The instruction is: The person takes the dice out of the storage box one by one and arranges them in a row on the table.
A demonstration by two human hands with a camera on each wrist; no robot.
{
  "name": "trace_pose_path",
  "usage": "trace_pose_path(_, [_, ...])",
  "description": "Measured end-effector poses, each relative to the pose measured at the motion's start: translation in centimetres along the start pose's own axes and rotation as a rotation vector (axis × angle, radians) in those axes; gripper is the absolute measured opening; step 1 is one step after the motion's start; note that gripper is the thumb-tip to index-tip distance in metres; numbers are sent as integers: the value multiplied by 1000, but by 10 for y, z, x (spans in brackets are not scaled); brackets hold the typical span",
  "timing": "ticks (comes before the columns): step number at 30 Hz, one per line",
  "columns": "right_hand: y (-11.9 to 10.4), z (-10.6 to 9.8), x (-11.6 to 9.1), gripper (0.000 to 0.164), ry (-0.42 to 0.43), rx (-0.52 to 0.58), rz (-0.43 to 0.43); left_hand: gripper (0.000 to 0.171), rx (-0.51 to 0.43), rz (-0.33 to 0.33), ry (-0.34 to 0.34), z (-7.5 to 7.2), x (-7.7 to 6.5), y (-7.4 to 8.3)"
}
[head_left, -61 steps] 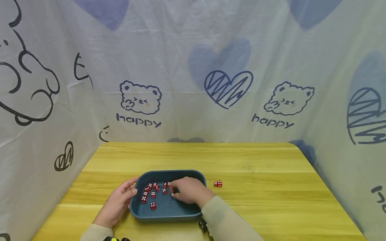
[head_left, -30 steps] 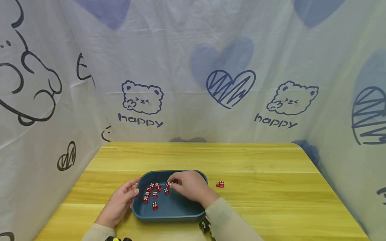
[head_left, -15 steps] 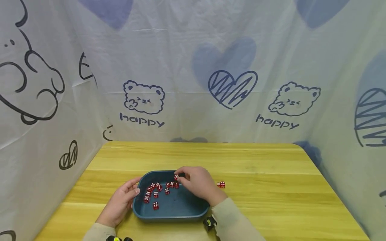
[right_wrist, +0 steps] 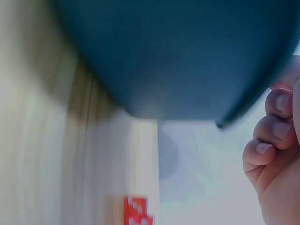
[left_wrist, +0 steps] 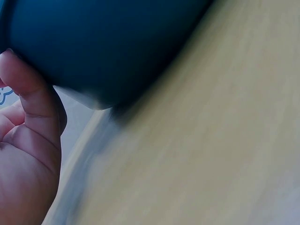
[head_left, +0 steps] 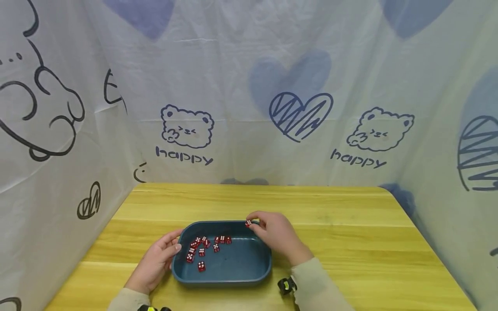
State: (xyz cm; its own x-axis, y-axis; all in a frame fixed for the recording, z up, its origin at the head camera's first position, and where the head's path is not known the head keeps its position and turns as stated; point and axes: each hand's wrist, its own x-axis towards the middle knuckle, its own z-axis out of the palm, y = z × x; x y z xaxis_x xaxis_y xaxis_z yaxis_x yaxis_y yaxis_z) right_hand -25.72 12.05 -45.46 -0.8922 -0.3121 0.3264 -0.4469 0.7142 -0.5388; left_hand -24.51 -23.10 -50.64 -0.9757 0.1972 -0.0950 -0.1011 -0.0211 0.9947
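A dark blue rectangular tray [head_left: 233, 283] stands on the table, with several red dice [head_left: 201, 266] lying in its left half and along its back. My left hand [head_left: 157, 260] holds the tray's left end, thumb at the rim; the left wrist view shows the thumb [left_wrist: 35, 93] against the outer wall. Over the tray's back right corner, my right hand [head_left: 278, 235] pinches one red die [head_left: 248, 223] between thumb and fingertips. In the right wrist view, curled fingers [right_wrist: 272, 129] show beside the tray wall [right_wrist: 178, 61], and the pinched die is out of sight.
Red dice [right_wrist: 136, 211] lie on the table beyond the tray in the right wrist view; the right hand hides them in the head view. The yellow wood-grain table [head_left: 350, 242] is enclosed by white printed cloth [head_left: 233, 142] at the back and sides.
My right hand has lifted a die from inside the tray and moved right and up to the back right corner. The left hand has stayed at the tray's left end.
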Motion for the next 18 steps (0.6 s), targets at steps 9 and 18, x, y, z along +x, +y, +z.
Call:
trace_pose_path(9, [30,-25,-19,18,33,-16,113,55,-1,-11,-5,-2,1,0])
trace_pose_path(18, [57,-39,-37,19,20,-30,181,54,-14,-24,-11,-3,1,-1])
